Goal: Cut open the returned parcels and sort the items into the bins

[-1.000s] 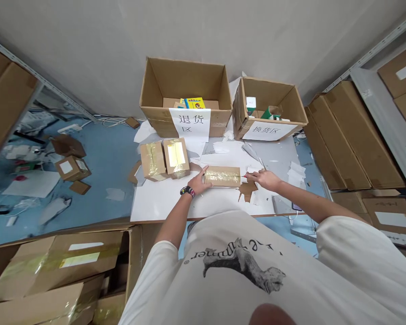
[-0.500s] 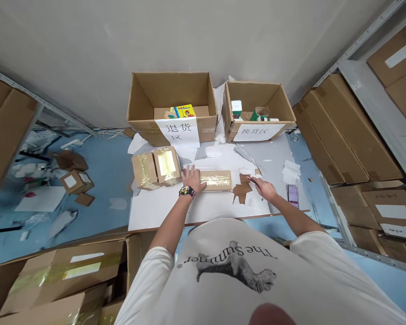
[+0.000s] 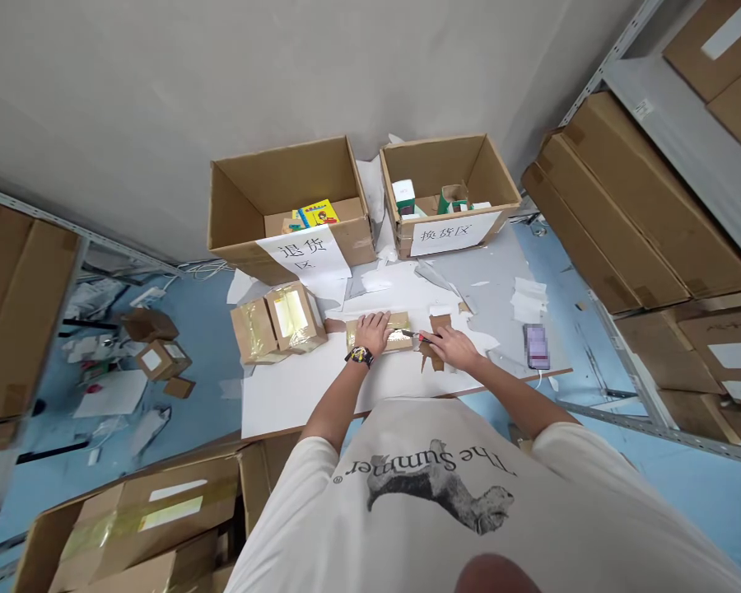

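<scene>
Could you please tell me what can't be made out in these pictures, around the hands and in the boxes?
All in the head view:
- The slim red-tipped tool: the right hand hides its grip, so its kind is unclear.
- The taped parcel: the left hand covers much of it.
- The flat purple item: blurred, unreadable.
- The white packet: the right cardboard box hides its lower part.

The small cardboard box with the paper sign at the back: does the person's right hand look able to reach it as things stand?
Probably yes. The right hand holds a cutter, but only flat paper scraps lie between it and the box, so the way looks free.
</scene>
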A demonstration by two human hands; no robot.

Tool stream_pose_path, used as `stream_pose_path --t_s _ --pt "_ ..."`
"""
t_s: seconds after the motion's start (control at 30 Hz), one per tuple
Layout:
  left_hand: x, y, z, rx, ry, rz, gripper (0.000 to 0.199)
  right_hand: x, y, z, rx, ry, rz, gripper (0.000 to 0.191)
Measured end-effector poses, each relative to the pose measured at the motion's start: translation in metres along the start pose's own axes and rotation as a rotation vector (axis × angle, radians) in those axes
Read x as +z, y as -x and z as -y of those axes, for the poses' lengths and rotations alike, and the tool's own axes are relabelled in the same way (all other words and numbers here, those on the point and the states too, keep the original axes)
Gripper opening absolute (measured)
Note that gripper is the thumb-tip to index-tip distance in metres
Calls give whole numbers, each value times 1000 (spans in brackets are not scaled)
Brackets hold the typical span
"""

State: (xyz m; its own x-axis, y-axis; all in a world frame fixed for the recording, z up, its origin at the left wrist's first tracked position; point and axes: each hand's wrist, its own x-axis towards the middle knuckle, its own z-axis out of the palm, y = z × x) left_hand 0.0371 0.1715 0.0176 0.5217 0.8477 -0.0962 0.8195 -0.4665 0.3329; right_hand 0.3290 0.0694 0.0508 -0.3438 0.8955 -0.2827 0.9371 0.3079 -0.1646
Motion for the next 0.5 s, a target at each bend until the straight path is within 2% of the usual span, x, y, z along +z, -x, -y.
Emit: stream_pose_path --t_s 0.17,0.23,0.33,0.4,0.5 --pt "9 1 7 61 32 -92 56 4 -20 1 7 67 11 64" --pt "9 0 8 55 48 -119 54 3 -25 -11 58 90 -5 66" --pt "7 0 7 31 73 -131 52 -5 -31 -42 231 55 -58 62" --pt "5 3 5 56 87 -110 50 -13 -32 -63 317 -92 -111 58" --pt "2 9 2 141 93 -19 43 -16 -32 -78 333 -532 -119 56"
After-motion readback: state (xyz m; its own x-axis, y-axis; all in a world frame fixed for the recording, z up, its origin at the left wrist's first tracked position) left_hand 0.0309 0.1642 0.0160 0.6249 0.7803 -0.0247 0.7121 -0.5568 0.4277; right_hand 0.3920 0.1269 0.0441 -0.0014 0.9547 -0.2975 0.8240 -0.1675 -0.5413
